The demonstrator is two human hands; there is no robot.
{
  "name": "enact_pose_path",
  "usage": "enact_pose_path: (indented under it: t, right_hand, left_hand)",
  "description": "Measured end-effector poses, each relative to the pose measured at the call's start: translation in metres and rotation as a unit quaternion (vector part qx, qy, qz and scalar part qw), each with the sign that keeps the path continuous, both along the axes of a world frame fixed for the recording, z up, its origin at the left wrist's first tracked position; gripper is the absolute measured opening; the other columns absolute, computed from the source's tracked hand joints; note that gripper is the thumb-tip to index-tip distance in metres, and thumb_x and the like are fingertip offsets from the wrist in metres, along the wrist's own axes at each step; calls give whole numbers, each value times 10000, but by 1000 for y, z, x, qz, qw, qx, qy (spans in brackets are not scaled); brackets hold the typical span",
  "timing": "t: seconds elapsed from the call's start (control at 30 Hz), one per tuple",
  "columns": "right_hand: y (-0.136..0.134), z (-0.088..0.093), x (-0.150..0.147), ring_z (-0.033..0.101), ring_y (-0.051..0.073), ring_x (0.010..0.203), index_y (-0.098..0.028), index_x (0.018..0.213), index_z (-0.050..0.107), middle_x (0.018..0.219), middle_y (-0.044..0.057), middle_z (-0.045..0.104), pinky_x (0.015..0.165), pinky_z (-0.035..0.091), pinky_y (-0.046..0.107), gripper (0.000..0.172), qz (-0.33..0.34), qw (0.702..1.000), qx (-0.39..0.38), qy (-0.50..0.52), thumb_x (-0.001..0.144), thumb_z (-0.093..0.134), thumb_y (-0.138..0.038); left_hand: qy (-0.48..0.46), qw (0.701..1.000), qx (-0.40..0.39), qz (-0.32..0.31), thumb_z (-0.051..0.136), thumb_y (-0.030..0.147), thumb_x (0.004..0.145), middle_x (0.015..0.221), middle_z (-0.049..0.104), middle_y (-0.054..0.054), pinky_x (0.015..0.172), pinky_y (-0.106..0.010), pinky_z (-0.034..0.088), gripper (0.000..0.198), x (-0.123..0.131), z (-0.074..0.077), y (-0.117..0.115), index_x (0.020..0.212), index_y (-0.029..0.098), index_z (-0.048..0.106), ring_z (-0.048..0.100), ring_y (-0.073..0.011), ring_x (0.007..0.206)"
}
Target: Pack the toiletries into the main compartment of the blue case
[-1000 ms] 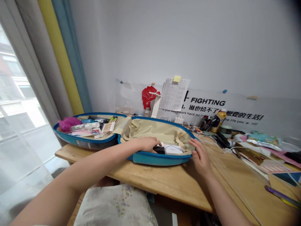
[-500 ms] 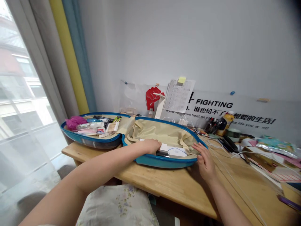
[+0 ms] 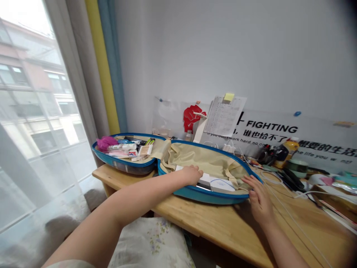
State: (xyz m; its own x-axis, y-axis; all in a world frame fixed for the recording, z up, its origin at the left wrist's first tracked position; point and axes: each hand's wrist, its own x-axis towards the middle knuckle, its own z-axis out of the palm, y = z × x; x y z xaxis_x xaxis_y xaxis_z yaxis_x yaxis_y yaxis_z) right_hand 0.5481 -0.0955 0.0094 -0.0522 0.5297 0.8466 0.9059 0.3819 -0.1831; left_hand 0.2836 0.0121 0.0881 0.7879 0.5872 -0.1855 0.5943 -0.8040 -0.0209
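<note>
A blue-rimmed suitcase (image 3: 212, 201) lies unfolded on the wooden desk, its beige lining showing. My left hand (image 3: 192, 175) reaches into the right half, fingers curled down at a white box (image 3: 206, 178) and a dark flat item (image 3: 204, 185). What its fingertips grip is hidden. Beside them in the suitcase is another white box (image 3: 222, 185) with a blue curved line. My right hand (image 3: 260, 199) rests at the right end of the rim, fingers stretched out and apart over the edge. Beige straps (image 3: 231, 171) hang inside this half.
The suitcase's left half holds a purple mesh bundle (image 3: 106, 143), a pack of cotton swabs (image 3: 145, 150) and tubes. Bottles, including a yellow one (image 3: 287, 152), white cables (image 3: 272, 176) and a cardboard box (image 3: 329, 197) crowd the desk's right. A curtained window is at left.
The view has turned a little left, so everything sits further right in the picture. My left hand has shifted slightly over the boxes; my right hand stays at the rim.
</note>
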Motion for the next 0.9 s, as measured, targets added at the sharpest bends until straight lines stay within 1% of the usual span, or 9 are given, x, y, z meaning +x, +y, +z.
enact_pose_path:
  t: [0.17, 0.3, 0.37, 0.43, 0.53, 0.63, 0.7, 0.77, 0.9]
  right_hand:
    - [2, -1, 2, 515, 282, 1221, -201, 1116, 602, 1160, 119, 641, 956, 440, 490, 432, -4, 1000, 11, -7, 943, 296, -452]
    - [4, -4, 3, 511, 284, 1225, -201, 1104, 608, 1167, 117, 639, 962, 432, 491, 459, -8, 1000, 8, -2, 941, 281, -479]
    - [4, -4, 4, 513, 284, 1223, -204, 1107, 607, 1165, 112, 641, 958, 433, 491, 453, -5, 1000, 8, -2, 942, 282, -474]
    - [4, -4, 3, 518, 282, 1216, -207, 1107, 606, 1158, 107, 645, 953, 437, 489, 438, -6, 1000, 12, 1, 942, 290, -462]
    - [3, -3, 1, 517, 280, 1217, -210, 1103, 606, 1157, 103, 645, 956, 437, 484, 426, -7, 1000, 6, 4, 937, 303, -459]
    - [2, -1, 1, 511, 278, 1221, -206, 1097, 609, 1161, 106, 642, 962, 430, 479, 428, -4, 1000, 1, 3, 937, 297, -451]
    - [2, -1, 2, 512, 279, 1218, -204, 1093, 611, 1167, 107, 639, 961, 428, 477, 419, -1, 1000, -1, 1, 936, 303, -441]
    - [3, -1, 3, 510, 285, 1220, -198, 1095, 610, 1172, 111, 637, 961, 427, 480, 418, -2, 1000, -1, -1, 935, 307, -439]
    - [3, -3, 4, 510, 287, 1223, -188, 1096, 608, 1162, 120, 639, 966, 426, 481, 445, -9, 1000, -2, -4, 938, 290, -456]
  left_hand:
    - [-13, 999, -12, -30, 647, 318, 762, 1303, 500, -143, 932, -393, 459, 577, -5, 5, 6, 1303, 230, 468, 500, -293, 1195]
    - [-127, 991, 20, -41, 606, 490, 799, 1310, 512, -86, 1003, -315, 404, 571, -35, 23, 27, 1303, 258, 472, 502, -226, 1206]
    - [-183, 980, 79, 19, 504, 462, 870, 1305, 530, -54, 1023, -285, 383, 454, -67, 34, 44, 1275, 257, 502, 495, -193, 1214]
    - [-182, 967, 134, 119, 435, 333, 891, 1328, 526, -38, 1061, -283, 348, 412, -110, 42, 65, 1290, 250, 496, 463, -180, 1251]
    - [-150, 948, 157, 234, 411, 160, 797, 1341, 514, -135, 1067, -351, 351, 529, -186, 46, 94, 1322, 120, 469, 469, -247, 1253]
    - [-97, 931, 150, 320, 458, 152, 698, 1307, 555, -149, 1040, -377, 385, 616, -255, 40, 111, 1310, 95, 486, 507, -288, 1222]
    - [-66, 927, 135, 343, 461, 148, 668, 1316, 567, -110, 1028, -329, 399, 649, -289, 34, 116, 1316, 129, 493, 523, -260, 1215]
    - [-40, 929, 117, 349, 456, 142, 658, 1327, 569, -80, 1001, -285, 416, 657, -311, 27, 119, 1313, 159, 506, 543, -229, 1198]
    - [-2, 938, 88, 335, 475, 150, 652, 1300, 595, -71, 981, -272, 421, 654, -330, 18, 127, 1303, 179, 525, 559, -214, 1178]
